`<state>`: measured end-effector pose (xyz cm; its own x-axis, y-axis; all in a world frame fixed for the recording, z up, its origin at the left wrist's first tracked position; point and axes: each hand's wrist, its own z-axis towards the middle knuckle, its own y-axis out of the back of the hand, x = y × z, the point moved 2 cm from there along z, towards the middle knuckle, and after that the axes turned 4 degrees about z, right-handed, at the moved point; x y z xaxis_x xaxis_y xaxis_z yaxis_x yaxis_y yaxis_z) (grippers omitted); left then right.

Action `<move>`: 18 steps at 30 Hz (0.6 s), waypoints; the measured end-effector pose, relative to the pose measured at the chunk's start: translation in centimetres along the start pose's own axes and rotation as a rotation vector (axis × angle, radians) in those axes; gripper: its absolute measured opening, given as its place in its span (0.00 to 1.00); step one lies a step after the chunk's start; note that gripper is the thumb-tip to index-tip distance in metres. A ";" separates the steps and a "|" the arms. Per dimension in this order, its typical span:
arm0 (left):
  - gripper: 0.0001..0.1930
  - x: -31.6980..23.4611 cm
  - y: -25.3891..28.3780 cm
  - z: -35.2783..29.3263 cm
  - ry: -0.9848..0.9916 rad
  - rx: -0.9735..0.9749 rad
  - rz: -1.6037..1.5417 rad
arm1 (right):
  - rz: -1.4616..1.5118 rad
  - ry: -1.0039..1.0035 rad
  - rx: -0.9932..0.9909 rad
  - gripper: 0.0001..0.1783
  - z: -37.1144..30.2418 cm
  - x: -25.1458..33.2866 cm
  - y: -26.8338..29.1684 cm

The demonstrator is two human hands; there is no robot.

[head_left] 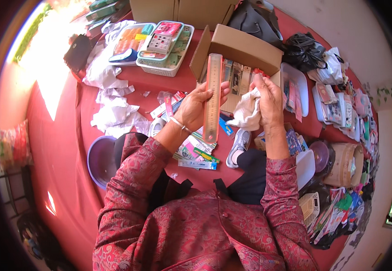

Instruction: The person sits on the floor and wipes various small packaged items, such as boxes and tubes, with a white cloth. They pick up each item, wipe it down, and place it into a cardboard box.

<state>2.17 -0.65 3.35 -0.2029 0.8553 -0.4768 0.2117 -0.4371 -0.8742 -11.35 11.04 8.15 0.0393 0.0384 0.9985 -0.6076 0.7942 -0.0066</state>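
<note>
My left hand (198, 105) grips a ruler (212, 97), a long see-through one with a pinkish-orange tint, held nearly upright in front of me. A crumpled white cloth (246, 112) hangs from my right hand (269, 97), whose fingers are closed on it, just to the right of the ruler. Cloth and ruler are apart. Behind both hands stands an open cardboard box (246, 41) with several packaged items inside. Below the ruler, several small packets (197, 165) in coloured wrapping lie on the red floor covering between my feet.
At the far left sit white plastic baskets (169, 71) full of goods, near crumpled white paper (112, 106). A purple basin (97, 168) stands by my left leg. Along the right are clear trays (301, 81), a black plastic bag (305, 49), a brown carton (344, 165) and piled goods.
</note>
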 end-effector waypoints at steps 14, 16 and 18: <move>0.21 -3.6 0.0 0.7 -0.228 -0.053 -0.097 | -0.328 0.277 0.229 0.09 -3.0 1.7 -4.5; 0.21 -3.7 0.1 0.5 -0.215 -0.023 -0.153 | -0.074 -0.090 0.165 0.15 -0.7 -0.6 -1.1; 0.21 -3.7 0.3 -0.1 -0.216 -0.031 -0.168 | -0.037 -0.334 0.289 0.16 -1.2 0.3 -1.2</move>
<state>3.11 -3.91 4.87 -0.4363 0.8343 -0.3371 0.1861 -0.2829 -0.9409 -9.63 10.82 8.37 -0.1643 -0.2223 0.9610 -0.8093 0.5874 -0.0025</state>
